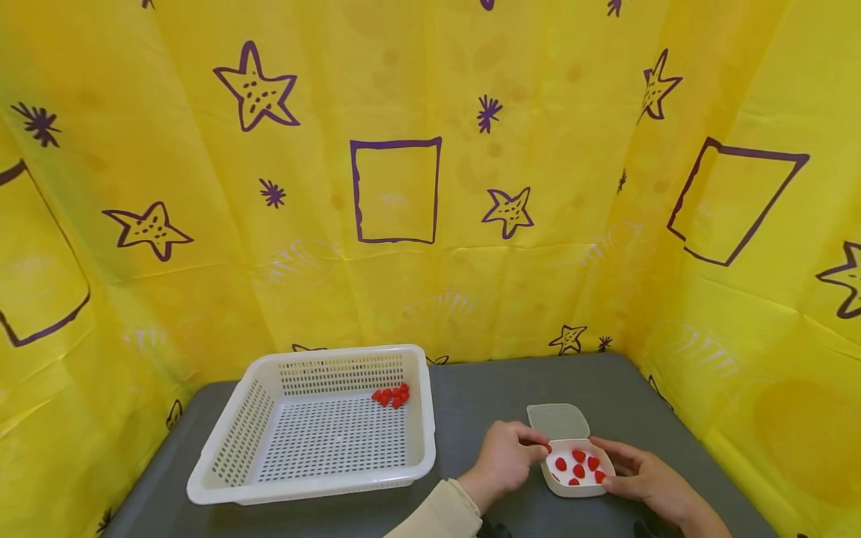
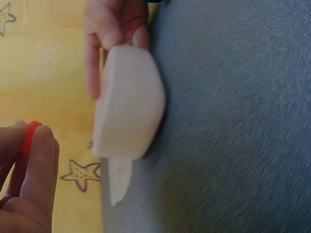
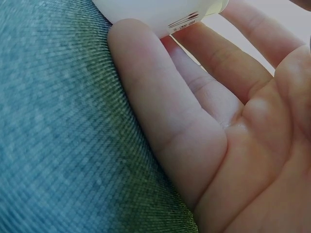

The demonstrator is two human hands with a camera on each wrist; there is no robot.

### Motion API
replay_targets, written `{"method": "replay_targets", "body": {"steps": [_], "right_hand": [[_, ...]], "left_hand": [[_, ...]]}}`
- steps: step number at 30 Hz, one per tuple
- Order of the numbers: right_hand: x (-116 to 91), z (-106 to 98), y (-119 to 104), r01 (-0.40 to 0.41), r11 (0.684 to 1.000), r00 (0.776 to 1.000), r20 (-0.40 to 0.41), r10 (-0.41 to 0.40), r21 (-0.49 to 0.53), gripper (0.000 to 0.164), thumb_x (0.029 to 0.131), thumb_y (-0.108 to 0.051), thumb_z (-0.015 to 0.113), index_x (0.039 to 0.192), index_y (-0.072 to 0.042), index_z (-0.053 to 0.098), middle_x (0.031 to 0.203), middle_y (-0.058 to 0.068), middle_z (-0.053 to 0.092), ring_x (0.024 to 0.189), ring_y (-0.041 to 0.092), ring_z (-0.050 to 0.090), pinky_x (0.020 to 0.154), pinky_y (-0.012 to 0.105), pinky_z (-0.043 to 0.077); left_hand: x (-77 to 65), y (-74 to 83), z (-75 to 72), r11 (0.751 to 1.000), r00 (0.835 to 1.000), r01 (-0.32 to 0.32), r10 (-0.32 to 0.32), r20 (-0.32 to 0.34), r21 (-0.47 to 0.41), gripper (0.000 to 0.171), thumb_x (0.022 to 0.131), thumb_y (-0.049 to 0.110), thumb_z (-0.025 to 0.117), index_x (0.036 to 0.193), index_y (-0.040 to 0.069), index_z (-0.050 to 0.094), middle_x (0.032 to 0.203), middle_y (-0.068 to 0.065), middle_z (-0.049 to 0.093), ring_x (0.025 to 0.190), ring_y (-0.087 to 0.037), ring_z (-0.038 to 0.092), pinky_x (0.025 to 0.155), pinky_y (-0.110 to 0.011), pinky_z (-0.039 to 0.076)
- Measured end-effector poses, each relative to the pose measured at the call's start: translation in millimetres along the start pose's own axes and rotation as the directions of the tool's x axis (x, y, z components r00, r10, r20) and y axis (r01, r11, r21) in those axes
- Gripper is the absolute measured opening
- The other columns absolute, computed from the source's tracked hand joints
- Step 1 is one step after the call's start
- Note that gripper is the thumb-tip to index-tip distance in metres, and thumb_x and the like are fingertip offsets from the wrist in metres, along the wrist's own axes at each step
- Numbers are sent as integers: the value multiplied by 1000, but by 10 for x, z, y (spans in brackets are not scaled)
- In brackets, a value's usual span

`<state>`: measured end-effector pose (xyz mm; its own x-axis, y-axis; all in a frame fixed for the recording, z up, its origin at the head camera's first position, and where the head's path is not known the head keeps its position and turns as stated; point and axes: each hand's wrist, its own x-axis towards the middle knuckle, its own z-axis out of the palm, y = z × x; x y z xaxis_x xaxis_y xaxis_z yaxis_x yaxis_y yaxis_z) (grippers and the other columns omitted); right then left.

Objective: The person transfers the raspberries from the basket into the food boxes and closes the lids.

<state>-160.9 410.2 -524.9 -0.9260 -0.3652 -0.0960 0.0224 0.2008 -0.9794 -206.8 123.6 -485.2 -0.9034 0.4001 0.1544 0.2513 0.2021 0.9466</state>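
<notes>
In the head view my left hand [image 1: 502, 461] pinches a small red raspberry [image 1: 548, 448] between thumb and fingertips, at the left rim of a white lidded box [image 1: 572, 491]. The bumpy raspberry [image 2: 32, 136] also shows between the fingers in the left wrist view. Several more red raspberries [image 1: 578, 471] lie spread on the box's floor. Its translucent lid [image 1: 558, 421] is flipped back, away from me. My right hand [image 1: 642, 478] grips the box by its right side, thumb at the near corner and fingers behind. The right wrist view shows only the box's edge [image 3: 141, 12] beyond the fingers.
A large white slotted plastic basket [image 1: 309, 489] stands on the left of the dark grey table [image 1: 471, 396]. Several red raspberries [image 1: 392, 396] are clustered in its far right corner. A yellow patterned curtain [image 1: 403, 299] encloses the table at the back and sides.
</notes>
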Motion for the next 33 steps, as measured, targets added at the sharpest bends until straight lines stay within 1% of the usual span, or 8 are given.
{"method": "replay_targets", "body": {"steps": [3,8,17,19,23,26,29,33], "right_hand": [[9,-6,8,-3,1000,1000,9,3,10,58,100,-5,57,150,10,30,146,33,39,117,11,57,91,29,50],[17,-27,31,-1,999,999,35,-1,49,58,101,-3,55,151,9,28,147,31,40,114,14,58,91,30,51],[17,-28,23,-2,999,999,35,1,52,58,101,-3,55,151,9,29,147,31,39,115,13,57,91,30,51],[16,-28,21,-1,999,999,34,-1,51,58,101,-3,55,150,9,28,147,31,40,115,13,57,91,30,51],[9,-26,23,9,998,999,41,-11,54,58,101,-2,54,150,11,26,147,31,40,114,14,58,91,31,51],[7,-23,32,20,998,999,47,-23,56,57,101,-1,53,150,11,26,147,32,39,115,14,58,91,32,51],[5,-21,34,27,998,998,46,-29,53,57,101,-1,53,150,11,27,146,32,39,115,14,58,91,32,51],[2,-22,33,23,999,999,37,-25,43,58,101,-2,55,149,12,27,145,30,42,113,17,59,91,32,52]], "left_hand": [[-13,-36,74,1000,1000,20,-20,-1,9,10,81,0,78,87,8,81,78,12,64,73,-1,53,62,-22,47],[-39,-83,165,999,1000,15,-15,-8,39,10,79,0,78,85,7,80,74,13,64,72,0,53,62,-21,45],[-34,-111,215,999,1000,-7,8,-27,35,10,79,-2,77,85,5,80,73,13,62,72,1,53,63,-20,45],[-32,-112,222,999,1000,-10,11,-19,30,10,80,-2,77,87,5,80,74,12,64,73,1,53,64,-20,46],[-32,-113,238,1000,1000,-8,8,20,21,15,83,1,78,97,6,79,81,7,69,75,0,58,66,-19,49],[-32,-115,251,1000,999,-4,3,39,24,21,81,4,81,103,8,79,86,3,72,78,-1,61,68,-20,51],[-31,-111,260,1000,999,6,-6,40,21,24,80,5,82,104,8,79,89,2,72,80,-3,63,69,-20,52],[-35,-99,263,1000,999,16,-16,43,15,24,80,6,82,104,9,79,90,3,72,82,-4,63,70,-20,52]]}}
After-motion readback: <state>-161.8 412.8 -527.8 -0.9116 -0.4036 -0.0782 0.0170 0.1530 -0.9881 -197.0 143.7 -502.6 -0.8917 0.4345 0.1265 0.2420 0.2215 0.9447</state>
